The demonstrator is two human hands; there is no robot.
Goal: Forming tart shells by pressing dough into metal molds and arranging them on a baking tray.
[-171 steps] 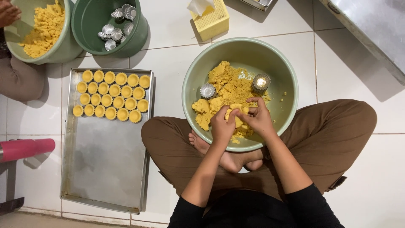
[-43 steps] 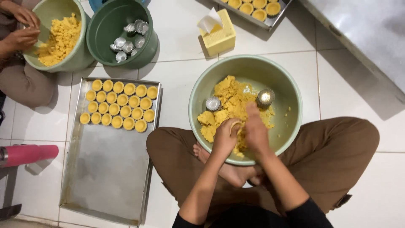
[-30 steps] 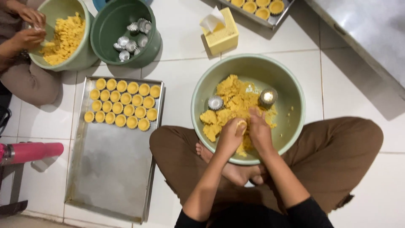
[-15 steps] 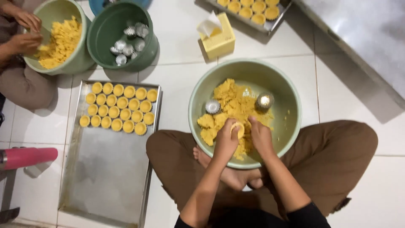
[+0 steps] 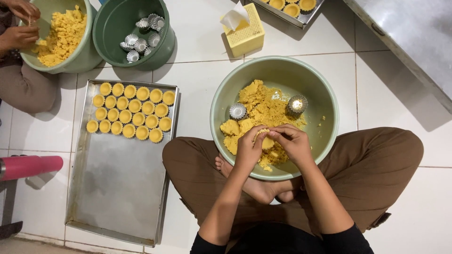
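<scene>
Seated cross-legged on the tiled floor (image 5: 405, 197), the person works with both hands meeting over the near side of the pale green bowl (image 5: 329, 136), which rests between the knees. The left hand (image 5: 248, 149) is curled around a small filled mould (image 5: 266, 141), and the right hand (image 5: 293, 142) is closed over it from three o'clock, fingertips pinching at its rim, so both hands grip the same piece. Compared with the views from the last second or so, the hands have barely shifted; the yellow disc of dough between them now looks flatter and rounder, which suggests the pressing of this piece is well along. The crumbly yellow dough (image 5: 256, 108) fills the bowl's middle, with two empty fluted tins lying on it, one at about ten o'clock from the hands (image 5: 238, 111) and one at one o'clock (image 5: 297, 104). On the floor at nine o'clock of the bowl lies a long metal tray (image 5: 117, 197), its far end carrying rows of filled shells (image 5: 129, 115), the same rows as before with nothing added. Beyond it, at eleven o'clock, a dark green bucket (image 5: 108, 37) holds more empty tins. Farther left, another person's hands (image 5: 21, 28) work over a second bowl of dough (image 5: 80, 56). A yellow tissue box (image 5: 245, 33) stands at twelve o'clock.
</scene>
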